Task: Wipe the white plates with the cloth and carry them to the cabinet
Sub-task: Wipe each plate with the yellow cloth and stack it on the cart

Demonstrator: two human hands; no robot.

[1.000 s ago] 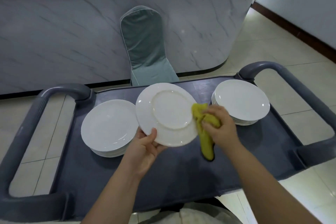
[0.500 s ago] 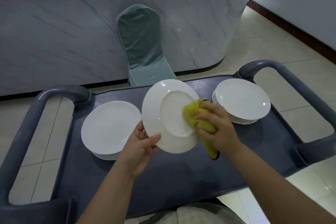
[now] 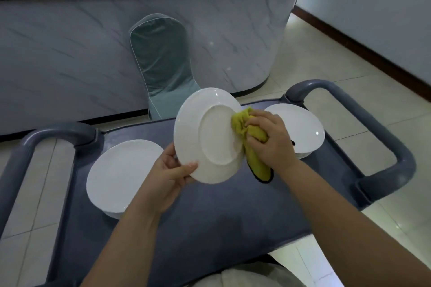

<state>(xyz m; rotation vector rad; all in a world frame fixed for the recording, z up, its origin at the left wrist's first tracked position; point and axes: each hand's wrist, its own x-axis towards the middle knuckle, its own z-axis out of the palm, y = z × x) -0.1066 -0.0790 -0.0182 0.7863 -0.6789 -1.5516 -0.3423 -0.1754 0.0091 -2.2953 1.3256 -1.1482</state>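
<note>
My left hand (image 3: 171, 173) grips the lower left rim of a white plate (image 3: 205, 133), held tilted above the cart with its underside facing me. A yellow cloth (image 3: 253, 140) is bunched in my right hand (image 3: 270, 141), which presses it against the plate's right edge; the cloth's tail hangs down toward the cart. One stack of white plates (image 3: 121, 177) sits on the cart's left side. A second stack of white plates (image 3: 303, 128) sits at the right, partly hidden by my right hand.
The plates rest on a dark grey cart (image 3: 210, 228) with raised tube handles at the left (image 3: 28, 151) and right (image 3: 384, 142). A chair in a teal cover (image 3: 163, 63) stands behind it against a marble-fronted counter (image 3: 70, 53). Tiled floor lies all around.
The held plate has tilted further upright and risen. My right hand with the cloth has slid from the plate's centre out to its right edge.
</note>
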